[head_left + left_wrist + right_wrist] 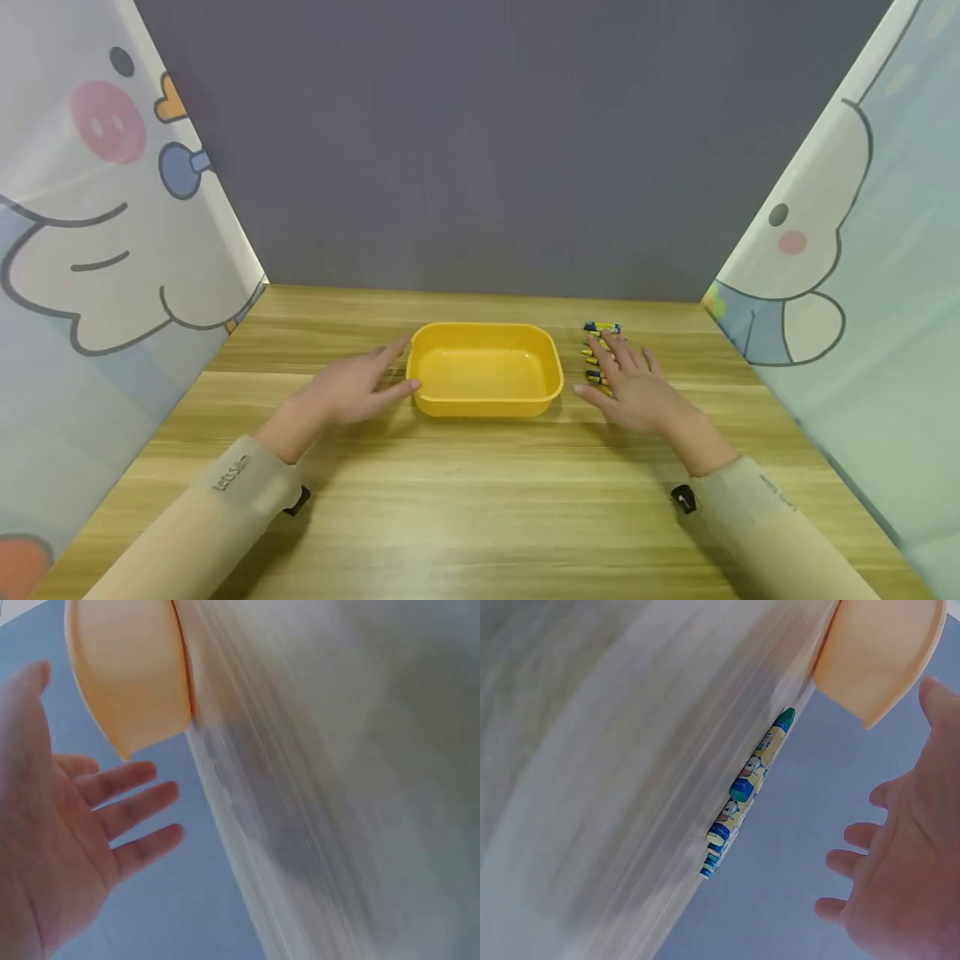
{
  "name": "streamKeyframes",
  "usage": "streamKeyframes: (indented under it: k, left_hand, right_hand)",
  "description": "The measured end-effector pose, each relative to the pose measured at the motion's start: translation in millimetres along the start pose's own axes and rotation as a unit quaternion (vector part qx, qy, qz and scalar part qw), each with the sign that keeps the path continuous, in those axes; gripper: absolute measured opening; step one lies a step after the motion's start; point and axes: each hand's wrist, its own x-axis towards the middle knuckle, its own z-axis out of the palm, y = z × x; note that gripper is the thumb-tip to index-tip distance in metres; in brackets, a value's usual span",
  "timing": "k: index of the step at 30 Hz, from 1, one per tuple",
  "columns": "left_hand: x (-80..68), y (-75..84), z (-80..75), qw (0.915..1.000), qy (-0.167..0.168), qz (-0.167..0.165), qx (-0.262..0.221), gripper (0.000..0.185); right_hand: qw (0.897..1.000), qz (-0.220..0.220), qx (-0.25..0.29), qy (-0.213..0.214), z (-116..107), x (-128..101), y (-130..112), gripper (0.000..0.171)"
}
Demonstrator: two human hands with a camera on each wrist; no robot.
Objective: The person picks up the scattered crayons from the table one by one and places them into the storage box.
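Hands flat, L hand (352,390) by yellow tray (486,402), R hand (636,385) over crayons (600,328)

The yellow rectangular plastic tub (485,369) sits on the light wooden table (480,500) straight ahead of me at twelve o'clock. My left hand (352,389) lies at its nine o'clock side, just beside the rim. At the tub's three o'clock lies a row of blue-and-yellow wrapped crayons (600,343), with my right hand (636,386) above their near end.
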Motion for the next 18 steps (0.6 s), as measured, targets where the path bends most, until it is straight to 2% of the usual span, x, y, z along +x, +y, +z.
streamKeyframes:
  k: [4, 10, 12, 18]
  left_hand:
    - [15.0, 0.5, 2.9, 0.9985, -0.037, -0.014, -0.037, 0.107]
    - [25.2, -1.4, 7.5, 0.9971, -0.062, -0.011, -0.043, 0.112]
    - [25.6, -1.5, 8.0, 0.9966, -0.067, -0.013, -0.047, 0.113]
    - [24.5, -1.1, 9.7, 0.9923, -0.091, -0.019, -0.082, 0.117]
  right_hand:
    - [1.0, 0.004, 0.003, 0.001, -3, -2, 6, 0.093]
    - [1.0, 0.007, 0.01, 0.003, -12, -1, 21, 0.081]
    - [1.0, 0.006, 0.023, 0.002, -16, 1, 28, 0.071]
    - [0.997, -0.009, 0.079, -0.02, -16, 6, 48, 0.027]
